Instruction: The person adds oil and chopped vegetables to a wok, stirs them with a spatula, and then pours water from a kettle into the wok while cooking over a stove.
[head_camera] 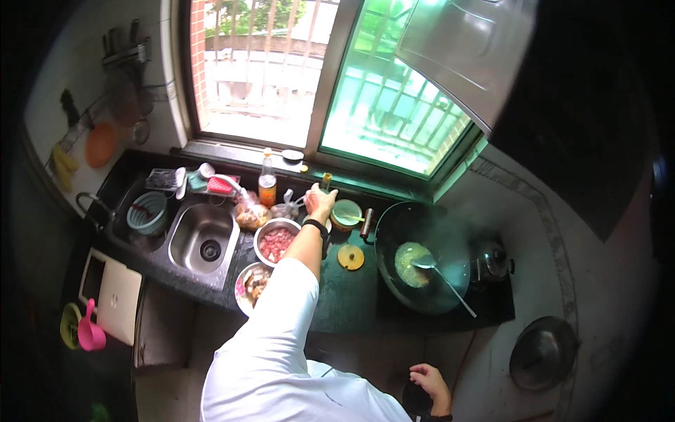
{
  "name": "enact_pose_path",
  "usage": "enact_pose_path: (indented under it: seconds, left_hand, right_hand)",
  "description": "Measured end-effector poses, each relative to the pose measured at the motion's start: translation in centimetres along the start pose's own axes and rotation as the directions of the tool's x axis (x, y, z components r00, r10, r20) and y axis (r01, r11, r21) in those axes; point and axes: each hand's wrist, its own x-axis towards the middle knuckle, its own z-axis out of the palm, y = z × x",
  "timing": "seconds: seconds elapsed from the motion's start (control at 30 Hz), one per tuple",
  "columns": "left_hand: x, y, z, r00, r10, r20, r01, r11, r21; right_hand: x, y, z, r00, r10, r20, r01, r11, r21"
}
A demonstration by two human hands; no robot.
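Note:
My left hand (319, 202) reaches to the back of the counter, its fingers around a glass bottle (327, 182) with a yellowish top. The bottle's lower part is hidden behind the hand. Below my forearm are a metal bowl of cut raw meat (277, 242) and a patterned plate of food (256, 285), partly covered by the sleeve. My right hand (431, 384) hangs low in front of the counter, fingers loosely bent, with nothing visible in it. A wok (390, 274) stands on the stove with steaming, bubbling liquid (408, 258) and a metal spatula (448, 282) in it.
Right of my left hand stands a lidless jar (345, 213) with a spoon; a round yellow lid (350, 257) lies nearer. A sauce bottle (267, 182) and bagged food (253, 213) stand left, beside the sink (203, 237). A range hood (464, 47) overhangs the stove.

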Motion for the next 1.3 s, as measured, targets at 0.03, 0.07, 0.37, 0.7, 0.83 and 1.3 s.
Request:
enact_pose_path:
  seconds: [0.03,0.07,0.37,0.7,0.83,1.3]
  left_hand:
    - [0.8,-0.2,0.5,1.0,-0.011,0.026,0.011,1.0,0.012]
    - [1.8,-0.3,0.9,0.999,-0.002,0.034,0.002,1.0,0.008]
    - [5.3,-1.5,5.0,0.991,0.129,-0.032,-0.125,0.987,0.102]
    - [8.7,-3.5,5.5,0.968,0.242,-0.059,-0.246,0.966,-0.078]
    - [8.9,-3.2,4.6,0.973,0.224,-0.051,-0.229,0.964,-0.133]
    - [9.6,4.2,0.6,0.951,0.306,-0.05,-0.304,0.889,-0.343]
  right_hand:
    - [-0.5,0.5,0.0,1.0,0.021,-0.001,-0.021,0.999,0.033]
    - [-1.0,0.8,0.0,0.997,0.074,-0.006,-0.074,0.995,0.062]
    - [-2.0,0.8,2.4,0.973,0.197,-0.124,-0.175,0.971,0.165]
    - [-1.3,-2.6,5.2,0.977,0.203,-0.057,-0.201,0.978,0.049]
    - [-0.2,-3.5,5.3,0.98,0.197,-0.027,-0.195,0.979,0.056]
    - [3.6,-6.0,1.3,0.977,-0.047,0.208,0.072,0.991,-0.114]
